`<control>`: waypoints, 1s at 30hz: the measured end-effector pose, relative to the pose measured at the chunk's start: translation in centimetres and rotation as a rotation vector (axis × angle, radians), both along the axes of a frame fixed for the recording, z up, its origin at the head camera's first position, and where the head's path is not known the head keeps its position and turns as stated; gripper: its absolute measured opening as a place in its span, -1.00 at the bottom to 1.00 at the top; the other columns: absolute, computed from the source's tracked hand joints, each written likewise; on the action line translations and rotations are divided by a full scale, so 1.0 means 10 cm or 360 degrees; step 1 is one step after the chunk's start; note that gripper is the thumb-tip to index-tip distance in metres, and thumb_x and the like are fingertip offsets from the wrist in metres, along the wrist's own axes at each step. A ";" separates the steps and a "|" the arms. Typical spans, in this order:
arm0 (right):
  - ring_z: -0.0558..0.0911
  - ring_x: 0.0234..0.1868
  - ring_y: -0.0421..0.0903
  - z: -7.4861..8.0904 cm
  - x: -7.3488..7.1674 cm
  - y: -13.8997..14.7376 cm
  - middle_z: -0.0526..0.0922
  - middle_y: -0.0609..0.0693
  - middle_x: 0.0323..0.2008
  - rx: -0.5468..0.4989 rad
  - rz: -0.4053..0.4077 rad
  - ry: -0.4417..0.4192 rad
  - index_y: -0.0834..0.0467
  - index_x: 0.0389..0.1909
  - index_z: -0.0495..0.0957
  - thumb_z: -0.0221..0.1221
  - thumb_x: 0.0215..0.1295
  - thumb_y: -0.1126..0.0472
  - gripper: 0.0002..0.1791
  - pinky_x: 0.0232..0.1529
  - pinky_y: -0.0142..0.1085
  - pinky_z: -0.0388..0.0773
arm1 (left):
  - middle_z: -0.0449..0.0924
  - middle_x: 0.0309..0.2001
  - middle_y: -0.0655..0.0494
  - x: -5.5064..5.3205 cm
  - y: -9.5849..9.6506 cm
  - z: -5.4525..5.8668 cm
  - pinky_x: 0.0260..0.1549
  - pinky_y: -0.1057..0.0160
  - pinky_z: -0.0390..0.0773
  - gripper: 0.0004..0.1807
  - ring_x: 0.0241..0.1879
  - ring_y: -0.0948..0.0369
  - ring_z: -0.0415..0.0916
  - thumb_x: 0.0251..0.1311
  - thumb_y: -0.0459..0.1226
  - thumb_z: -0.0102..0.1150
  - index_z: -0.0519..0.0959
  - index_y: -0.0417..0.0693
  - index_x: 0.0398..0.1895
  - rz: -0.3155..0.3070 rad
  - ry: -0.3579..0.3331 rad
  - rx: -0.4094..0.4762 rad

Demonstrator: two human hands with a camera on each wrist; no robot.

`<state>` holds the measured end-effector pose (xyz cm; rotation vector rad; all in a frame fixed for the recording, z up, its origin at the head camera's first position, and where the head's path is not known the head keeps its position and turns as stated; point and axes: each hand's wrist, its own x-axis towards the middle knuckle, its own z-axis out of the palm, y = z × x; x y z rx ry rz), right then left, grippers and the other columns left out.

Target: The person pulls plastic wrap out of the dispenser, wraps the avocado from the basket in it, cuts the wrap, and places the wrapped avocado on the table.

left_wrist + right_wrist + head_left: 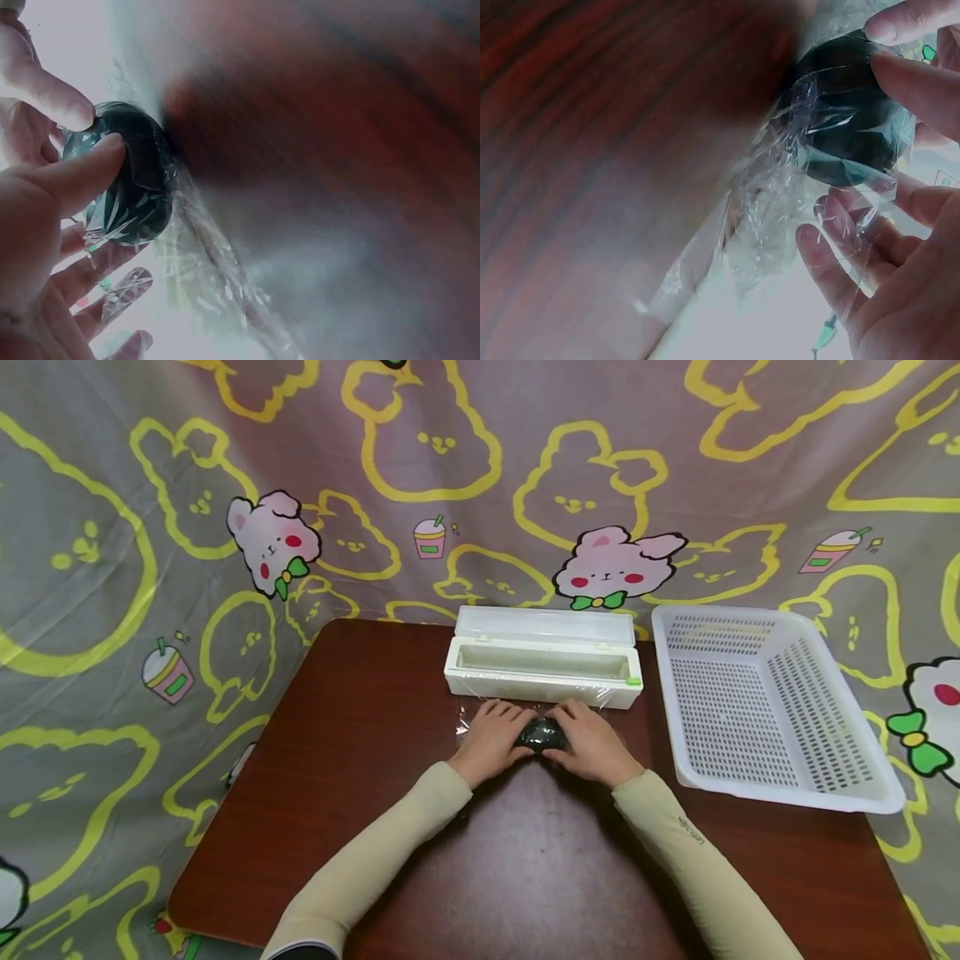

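Note:
A dark green, rounded object (542,735) lies on the table, wrapped in clear cling film (761,217); its exact kind cannot be told. My left hand (491,739) grips its left side, the thumb pressing the near face in the left wrist view. From the other side my right hand (592,743) holds it, thumb against the film and several fingers spread behind the loose film. Just beyond the hands stands a white cling film dispenser (543,687), lid raised, with a green slider (633,682) at its right end. Film stretches from its front edge towards the hands.
To the right sits a white perforated plastic basket (735,718), near the dispenser. Everything rests on a dark reddish-brown table (360,710). A patterned curtain (495,527) hangs close behind and along the left side.

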<state>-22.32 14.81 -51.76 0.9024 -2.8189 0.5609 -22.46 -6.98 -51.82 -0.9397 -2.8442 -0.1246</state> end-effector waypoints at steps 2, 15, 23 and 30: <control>0.62 0.05 0.16 0.00 -0.01 -0.01 0.58 0.17 0.05 0.0003 0.0004 0.0017 0.21 0.20 0.54 0.56 0.09 -0.02 -0.28 0.09 0.08 0.59 | 0.65 0.20 0.15 -0.01 0.00 0.00 0.41 0.05 0.31 -0.34 0.26 0.13 0.50 0.29 0.13 0.33 0.49 0.09 0.37 0.0005 -0.0011 -0.0009; 0.65 0.06 0.17 -0.01 -0.10 0.00 0.64 0.15 0.02 0.0043 -0.0025 0.0051 0.17 0.18 0.58 0.59 0.03 -0.02 -0.28 0.08 0.10 0.59 | 0.65 0.20 0.09 -0.10 0.03 0.02 0.39 0.07 0.34 -0.30 0.24 0.11 0.52 0.31 0.13 0.32 0.46 0.01 0.40 -0.0023 -0.0051 -0.0039; 0.66 0.07 0.17 -0.04 -0.10 -0.04 0.66 0.13 0.04 0.0062 -0.0049 0.0090 0.15 0.19 0.57 0.60 0.03 -0.02 -0.28 0.09 0.09 0.60 | 0.61 0.23 0.09 -0.13 0.01 -0.01 0.40 0.08 0.32 -0.29 0.28 0.11 0.48 0.35 0.13 0.28 0.44 -0.01 0.43 -0.0023 -0.0087 -0.0038; 0.64 0.13 0.20 -0.03 -0.17 -0.02 0.66 0.17 0.10 0.0094 -0.0035 0.0044 0.18 0.24 0.57 0.55 0.11 -0.02 -0.29 0.18 0.11 0.57 | 0.60 0.22 0.10 -0.17 0.04 -0.06 0.36 0.07 0.38 -0.27 0.28 0.12 0.49 0.26 0.13 0.38 0.43 0.06 0.41 0.0003 -0.0008 -0.0004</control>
